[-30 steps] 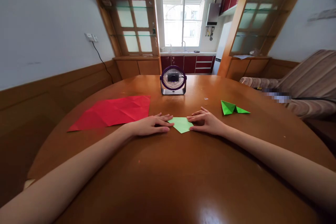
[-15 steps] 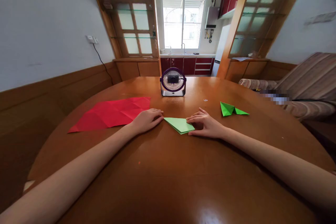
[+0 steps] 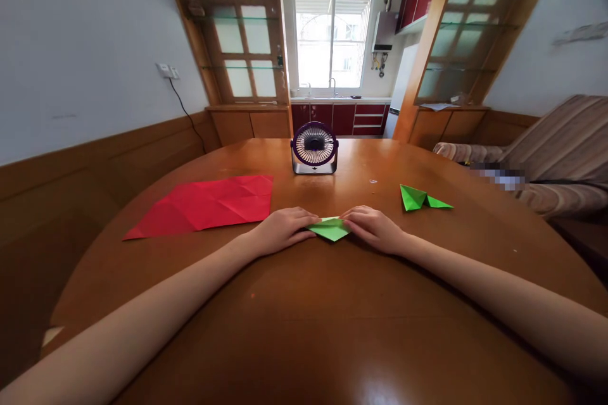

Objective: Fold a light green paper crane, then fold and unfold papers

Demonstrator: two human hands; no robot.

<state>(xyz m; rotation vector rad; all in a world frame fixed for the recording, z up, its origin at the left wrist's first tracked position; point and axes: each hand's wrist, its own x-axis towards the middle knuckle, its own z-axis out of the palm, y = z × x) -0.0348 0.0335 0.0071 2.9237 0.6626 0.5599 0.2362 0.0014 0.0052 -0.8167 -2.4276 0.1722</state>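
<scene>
The work of folding is judged to be at a middle stage. In the light green paper (image 3: 334,231), at least one fold is already made: a narrow flap is seen along its upper edge, and a point is formed at the side near the person. This flap does not seem to be fully flattened, so the pressing of the crease is probably left. How many folds are left cannot be told. A brighter green folded piece (image 3: 412,199) is placed well apart on the right side, and it looks more finished. The red sheet (image 3: 213,204), marked by creases, is spread out on the left.

The light green paper is found on the tabletop (image 3: 304,329), between the two hands, and it is touched by both. Its left end is pinched by the left hand (image 3: 291,228), with the fingers at the upper edge and the thumb below. Its right end is held in the grip of the right hand (image 3: 377,228), where the fingers are kept close together; the right thumb is not clearly shown.
</scene>
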